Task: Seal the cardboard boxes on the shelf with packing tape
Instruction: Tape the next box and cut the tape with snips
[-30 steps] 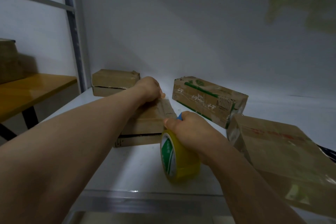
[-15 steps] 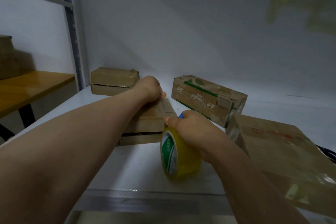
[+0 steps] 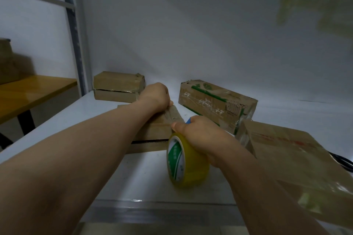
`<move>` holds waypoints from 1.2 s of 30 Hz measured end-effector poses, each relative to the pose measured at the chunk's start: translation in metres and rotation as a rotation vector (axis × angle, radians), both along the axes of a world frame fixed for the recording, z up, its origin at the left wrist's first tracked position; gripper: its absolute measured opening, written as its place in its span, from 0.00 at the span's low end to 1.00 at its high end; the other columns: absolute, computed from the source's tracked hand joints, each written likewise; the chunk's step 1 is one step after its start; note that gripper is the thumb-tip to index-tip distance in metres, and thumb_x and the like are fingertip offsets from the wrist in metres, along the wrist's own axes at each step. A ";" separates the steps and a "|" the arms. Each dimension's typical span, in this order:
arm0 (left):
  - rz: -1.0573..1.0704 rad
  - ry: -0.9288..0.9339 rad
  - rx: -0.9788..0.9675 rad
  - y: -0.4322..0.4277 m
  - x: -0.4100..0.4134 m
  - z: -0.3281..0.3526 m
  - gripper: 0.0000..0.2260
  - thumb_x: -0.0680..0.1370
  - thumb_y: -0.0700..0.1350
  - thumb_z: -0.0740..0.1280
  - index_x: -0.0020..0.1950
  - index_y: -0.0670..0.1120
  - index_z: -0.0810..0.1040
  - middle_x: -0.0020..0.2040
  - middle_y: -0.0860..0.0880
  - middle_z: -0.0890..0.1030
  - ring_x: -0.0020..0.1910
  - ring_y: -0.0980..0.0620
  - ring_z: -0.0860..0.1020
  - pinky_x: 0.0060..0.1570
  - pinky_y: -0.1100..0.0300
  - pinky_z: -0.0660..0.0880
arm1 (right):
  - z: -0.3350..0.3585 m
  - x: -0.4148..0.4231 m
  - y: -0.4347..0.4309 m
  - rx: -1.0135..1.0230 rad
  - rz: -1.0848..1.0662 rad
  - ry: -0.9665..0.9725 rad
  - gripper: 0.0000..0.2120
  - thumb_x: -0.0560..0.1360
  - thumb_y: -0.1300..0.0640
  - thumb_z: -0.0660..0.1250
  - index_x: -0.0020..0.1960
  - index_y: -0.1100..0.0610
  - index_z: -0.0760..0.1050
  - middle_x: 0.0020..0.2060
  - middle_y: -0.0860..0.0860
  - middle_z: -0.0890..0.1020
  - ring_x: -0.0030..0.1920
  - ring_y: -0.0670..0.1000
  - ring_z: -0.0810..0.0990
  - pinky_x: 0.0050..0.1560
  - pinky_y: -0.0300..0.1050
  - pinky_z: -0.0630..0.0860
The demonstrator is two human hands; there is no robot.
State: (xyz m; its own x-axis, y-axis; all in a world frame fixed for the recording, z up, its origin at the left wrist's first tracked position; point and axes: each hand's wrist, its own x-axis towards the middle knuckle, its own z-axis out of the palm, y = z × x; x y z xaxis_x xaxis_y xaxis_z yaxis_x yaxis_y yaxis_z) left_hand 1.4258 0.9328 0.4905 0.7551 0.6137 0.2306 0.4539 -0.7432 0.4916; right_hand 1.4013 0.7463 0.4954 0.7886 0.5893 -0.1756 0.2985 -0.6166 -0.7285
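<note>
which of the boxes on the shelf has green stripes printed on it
The long box at the back, right of the left hand: green stripes and a logo. The other three lack such print.

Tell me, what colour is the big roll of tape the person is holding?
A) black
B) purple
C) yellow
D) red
C: the tape roll that the right hand grips from above is plainly yellow.
</note>
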 end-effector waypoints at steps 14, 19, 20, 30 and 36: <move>0.047 -0.006 -0.054 0.006 -0.004 -0.005 0.19 0.77 0.52 0.72 0.64 0.43 0.80 0.62 0.43 0.80 0.60 0.43 0.78 0.61 0.49 0.76 | -0.001 0.003 -0.001 0.019 0.013 0.009 0.25 0.80 0.42 0.64 0.70 0.58 0.71 0.63 0.57 0.77 0.63 0.60 0.77 0.66 0.59 0.75; 0.024 -0.074 -0.110 0.009 -0.004 -0.008 0.04 0.76 0.44 0.72 0.44 0.52 0.79 0.51 0.50 0.81 0.56 0.46 0.77 0.62 0.44 0.74 | 0.002 0.001 -0.001 0.009 0.014 0.010 0.20 0.81 0.44 0.64 0.63 0.59 0.73 0.61 0.59 0.78 0.61 0.59 0.78 0.65 0.57 0.76; 0.000 -0.063 -0.090 0.009 -0.004 -0.009 0.07 0.76 0.42 0.69 0.40 0.52 0.80 0.47 0.53 0.82 0.54 0.47 0.78 0.64 0.43 0.72 | 0.003 0.000 -0.001 0.005 0.014 0.012 0.16 0.81 0.45 0.63 0.58 0.59 0.73 0.60 0.59 0.78 0.59 0.58 0.78 0.64 0.55 0.76; -0.143 0.136 0.029 0.002 -0.007 -0.003 0.13 0.84 0.45 0.61 0.63 0.42 0.81 0.61 0.43 0.81 0.59 0.45 0.78 0.60 0.53 0.75 | 0.002 -0.005 -0.004 0.022 0.016 -0.011 0.20 0.81 0.44 0.63 0.64 0.58 0.73 0.59 0.57 0.78 0.59 0.58 0.78 0.63 0.54 0.77; -0.174 0.123 0.030 0.000 -0.019 0.010 0.17 0.86 0.43 0.54 0.74 0.43 0.69 0.71 0.41 0.73 0.66 0.45 0.73 0.64 0.53 0.69 | 0.005 -0.008 -0.003 0.019 0.016 -0.010 0.21 0.81 0.44 0.64 0.65 0.58 0.73 0.58 0.57 0.78 0.58 0.59 0.78 0.63 0.57 0.76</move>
